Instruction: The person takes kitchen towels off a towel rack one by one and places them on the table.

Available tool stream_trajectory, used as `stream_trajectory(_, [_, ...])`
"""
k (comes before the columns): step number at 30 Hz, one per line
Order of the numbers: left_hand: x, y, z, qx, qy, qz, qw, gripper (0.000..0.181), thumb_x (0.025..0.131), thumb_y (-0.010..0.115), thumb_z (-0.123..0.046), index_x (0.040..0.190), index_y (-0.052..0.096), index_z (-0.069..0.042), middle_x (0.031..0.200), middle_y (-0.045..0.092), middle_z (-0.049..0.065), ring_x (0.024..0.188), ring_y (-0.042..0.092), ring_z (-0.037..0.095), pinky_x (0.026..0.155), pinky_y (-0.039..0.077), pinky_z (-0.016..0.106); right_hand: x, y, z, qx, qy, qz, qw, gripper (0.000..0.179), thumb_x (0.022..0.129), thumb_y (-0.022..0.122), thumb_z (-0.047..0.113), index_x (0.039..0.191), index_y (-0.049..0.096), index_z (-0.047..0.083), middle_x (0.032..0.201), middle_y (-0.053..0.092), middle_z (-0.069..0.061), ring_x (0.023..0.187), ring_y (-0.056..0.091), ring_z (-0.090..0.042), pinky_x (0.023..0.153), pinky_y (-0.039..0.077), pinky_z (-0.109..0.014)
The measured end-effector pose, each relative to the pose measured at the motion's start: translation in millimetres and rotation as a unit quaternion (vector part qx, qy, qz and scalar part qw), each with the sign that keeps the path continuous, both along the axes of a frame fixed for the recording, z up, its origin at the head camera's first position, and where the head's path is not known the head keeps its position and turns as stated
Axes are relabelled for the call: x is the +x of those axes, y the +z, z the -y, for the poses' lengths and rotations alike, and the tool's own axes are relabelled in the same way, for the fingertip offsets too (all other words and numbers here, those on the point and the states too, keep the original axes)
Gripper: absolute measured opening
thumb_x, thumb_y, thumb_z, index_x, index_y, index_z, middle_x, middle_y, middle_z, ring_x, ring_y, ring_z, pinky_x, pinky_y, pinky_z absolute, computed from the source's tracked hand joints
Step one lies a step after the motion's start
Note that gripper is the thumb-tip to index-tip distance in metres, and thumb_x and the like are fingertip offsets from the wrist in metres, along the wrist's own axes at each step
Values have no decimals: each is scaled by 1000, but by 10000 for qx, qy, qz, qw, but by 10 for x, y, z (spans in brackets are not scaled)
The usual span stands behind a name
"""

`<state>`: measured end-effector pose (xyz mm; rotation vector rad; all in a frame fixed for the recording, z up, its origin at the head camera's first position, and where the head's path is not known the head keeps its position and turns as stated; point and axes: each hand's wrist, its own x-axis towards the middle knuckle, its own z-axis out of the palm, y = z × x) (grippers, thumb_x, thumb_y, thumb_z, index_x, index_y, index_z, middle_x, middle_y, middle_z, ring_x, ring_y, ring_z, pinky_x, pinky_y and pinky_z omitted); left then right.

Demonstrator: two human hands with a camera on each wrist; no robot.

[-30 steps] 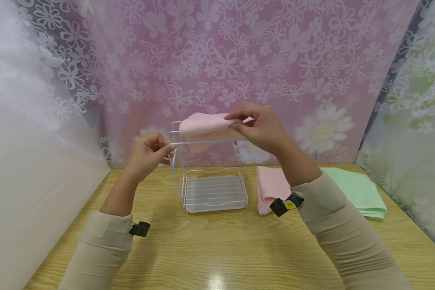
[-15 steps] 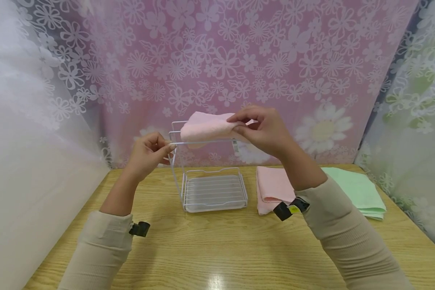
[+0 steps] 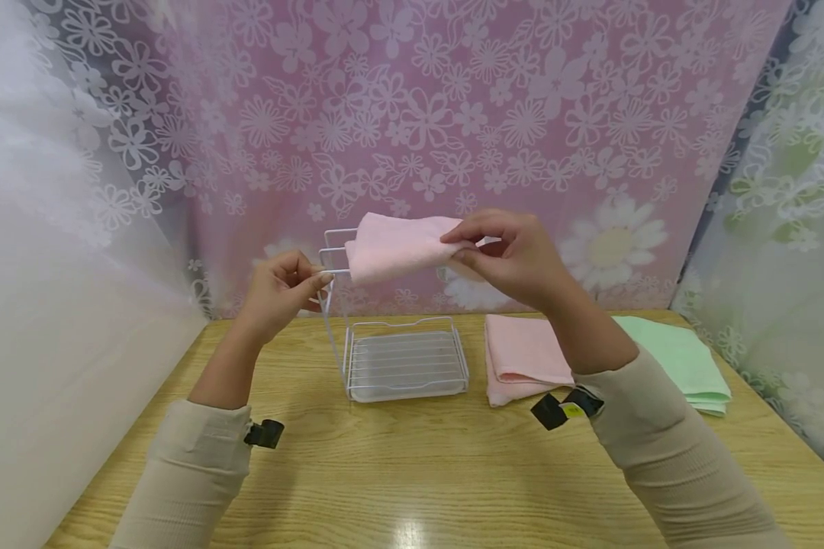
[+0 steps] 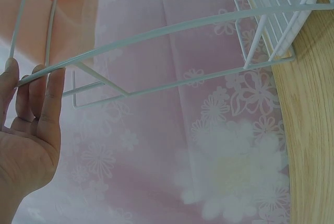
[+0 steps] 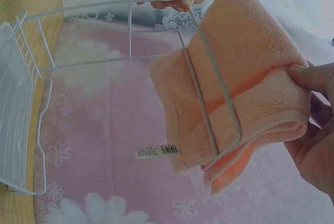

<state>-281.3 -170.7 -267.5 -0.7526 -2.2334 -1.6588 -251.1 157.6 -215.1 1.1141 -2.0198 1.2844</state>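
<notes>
A white wire rack [image 3: 336, 335] stands on the table, with top bars reaching out over its wire-and-plastic base. My left hand [image 3: 278, 297] pinches the rack's upper front corner between thumb and fingers. With thumb and fingertips my right hand [image 3: 511, 255] grips the right end of a folded pink towel [image 3: 405, 248]. The towel drapes over the top bars, and its near flap covers most of the front bar. From the right wrist, the towel [image 5: 245, 46] lies over the bars, with loose edges and a white label [image 5: 156, 151] hanging below.
Another folded pink towel [image 3: 522, 351] lies on the wooden table [image 3: 412, 465] right of the rack. Beyond it sits a folded green towel [image 3: 680, 358], partly behind my right sleeve [image 3: 659, 419]. Flowered curtains [image 3: 412, 99] enclose the back and sides.
My right hand has moved slightly right and down, pulling the towel's near flap forward over the front bar and hiding the label from the head view. The left hand stays put.
</notes>
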Motion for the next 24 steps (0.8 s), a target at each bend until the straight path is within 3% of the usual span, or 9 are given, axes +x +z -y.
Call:
stream_trajectory(9, [5, 0, -1, -59, 24, 28, 10000, 19, 94, 66, -5, 84, 56, 7, 86, 64, 25, 69, 67, 19, 63, 61, 34, 66, -73, -104, -36, 154, -97, 9998, 19, 81, 69, -17, 95, 74, -5, 94, 69, -14, 84, 64, -14, 70, 60, -27])
stream_trajectory(16, [3, 3, 2, -92, 27, 36, 9999, 20, 94, 66, -6, 83, 55, 7, 77, 67, 2, 70, 67, 25, 65, 61, 40, 109, -123, -177, 29, -80, -139, 9999, 20, 81, 68, -18, 94, 74, -4, 93, 69, -9, 83, 62, -13, 69, 59, -24])
stream_trajectory(24, [-12, 3, 4, -15, -19, -6, 10000, 19, 94, 66, -4, 83, 56, 8, 75, 66, 0, 68, 67, 25, 63, 61, 38, 153, -154, -286, 53, -207, -227, 9995, 23, 78, 67, -21, 92, 74, -3, 89, 69, -2, 78, 62, -11, 66, 58, -21])
